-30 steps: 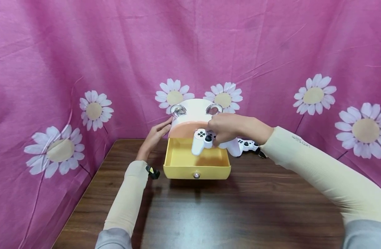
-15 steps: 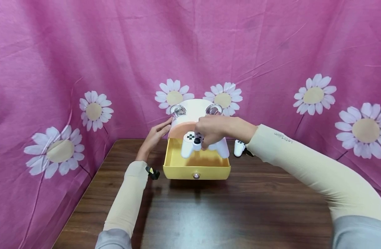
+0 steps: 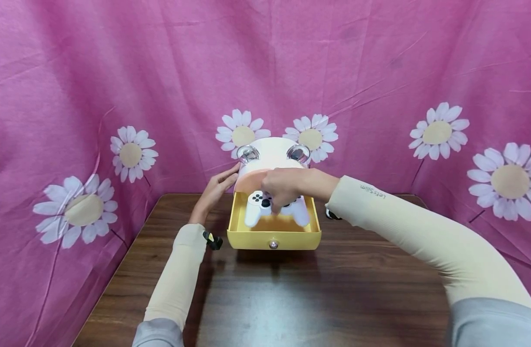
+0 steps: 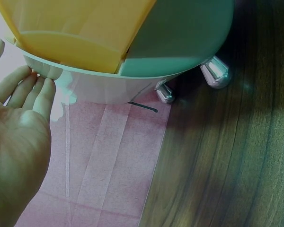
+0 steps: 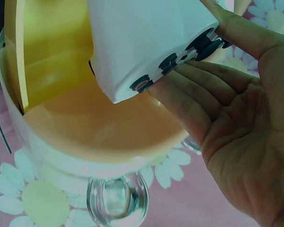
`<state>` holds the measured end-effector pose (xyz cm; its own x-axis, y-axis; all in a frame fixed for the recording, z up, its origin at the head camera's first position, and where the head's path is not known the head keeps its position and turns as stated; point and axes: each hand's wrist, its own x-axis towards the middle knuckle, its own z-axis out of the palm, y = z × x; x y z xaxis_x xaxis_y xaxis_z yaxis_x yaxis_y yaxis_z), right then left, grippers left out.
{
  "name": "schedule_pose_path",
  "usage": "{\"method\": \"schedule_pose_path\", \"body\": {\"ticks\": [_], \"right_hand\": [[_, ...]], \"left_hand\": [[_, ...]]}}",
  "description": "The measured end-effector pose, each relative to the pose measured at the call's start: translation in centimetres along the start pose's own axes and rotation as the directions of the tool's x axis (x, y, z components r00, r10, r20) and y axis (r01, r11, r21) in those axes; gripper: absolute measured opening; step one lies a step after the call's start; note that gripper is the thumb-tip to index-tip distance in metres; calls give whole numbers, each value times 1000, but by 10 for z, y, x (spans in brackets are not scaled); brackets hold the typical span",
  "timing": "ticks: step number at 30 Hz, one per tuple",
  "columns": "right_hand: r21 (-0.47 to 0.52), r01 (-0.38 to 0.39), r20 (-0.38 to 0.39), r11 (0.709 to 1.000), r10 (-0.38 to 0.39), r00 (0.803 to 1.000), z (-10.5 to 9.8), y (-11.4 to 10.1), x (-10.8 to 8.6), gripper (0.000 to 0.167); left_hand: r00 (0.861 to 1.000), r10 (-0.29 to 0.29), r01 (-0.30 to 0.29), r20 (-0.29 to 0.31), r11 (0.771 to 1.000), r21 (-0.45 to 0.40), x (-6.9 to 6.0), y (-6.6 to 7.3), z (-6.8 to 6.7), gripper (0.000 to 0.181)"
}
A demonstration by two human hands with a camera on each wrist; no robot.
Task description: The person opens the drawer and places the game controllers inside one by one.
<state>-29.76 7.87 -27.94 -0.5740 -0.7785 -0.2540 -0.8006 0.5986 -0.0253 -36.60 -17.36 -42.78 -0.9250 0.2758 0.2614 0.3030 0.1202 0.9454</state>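
A white game controller (image 3: pixel 253 214) is in my right hand (image 3: pixel 284 188), pinched between thumb and fingers at its middle. Its two handles point toward me over the pulled-out yellow drawer (image 3: pixel 248 240); whether it touches the drawer floor I cannot tell. In the right wrist view the controller (image 5: pixel 146 38) tilts beside the drawer's yellow inside. The drawer belongs to a white rounded case (image 3: pixel 271 150) with two shiny round eyes on top. My left hand (image 3: pixel 217 188) rests with extended fingers against the case's left side; the left wrist view shows these fingertips (image 4: pixel 46 92) touching the white wall.
Behind my right sleeve, a small part of another controller (image 3: pixel 332 214) shows on the wooden table (image 3: pixel 265 299). A pink curtain (image 3: pixel 265 62) with daisies hangs behind and at both sides. Short metallic feet (image 4: pixel 215 73) carry the case.
My right hand has moved left and slightly down, bringing the controller from the drawer's right side to over its middle. My left hand has stayed on the case.
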Motion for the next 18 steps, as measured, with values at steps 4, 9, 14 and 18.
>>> {"method": "schedule_pose_path", "body": {"ticks": [4, 9, 14, 18], "right_hand": [[10, -4, 11, 1000, 4, 1000, 5, -4, 9, 24], [-49, -29, 39, 998, 30, 999, 11, -8, 15, 25], [-98, -44, 57, 994, 50, 997, 20, -10, 20, 29], [-110, -61, 74, 992, 69, 995, 26, -9, 24, 29]], "left_hand": [[1000, 1, -1, 1, 1000, 5, 0, 0, 0, 51], [1000, -4, 4, -2, 1000, 16, 0, 1, 0, 51], [1000, -4, 4, -8, 1000, 25, 0, 1, 0, 51], [1000, -2, 2, -12, 999, 33, 0, 1, 0, 51]]}}
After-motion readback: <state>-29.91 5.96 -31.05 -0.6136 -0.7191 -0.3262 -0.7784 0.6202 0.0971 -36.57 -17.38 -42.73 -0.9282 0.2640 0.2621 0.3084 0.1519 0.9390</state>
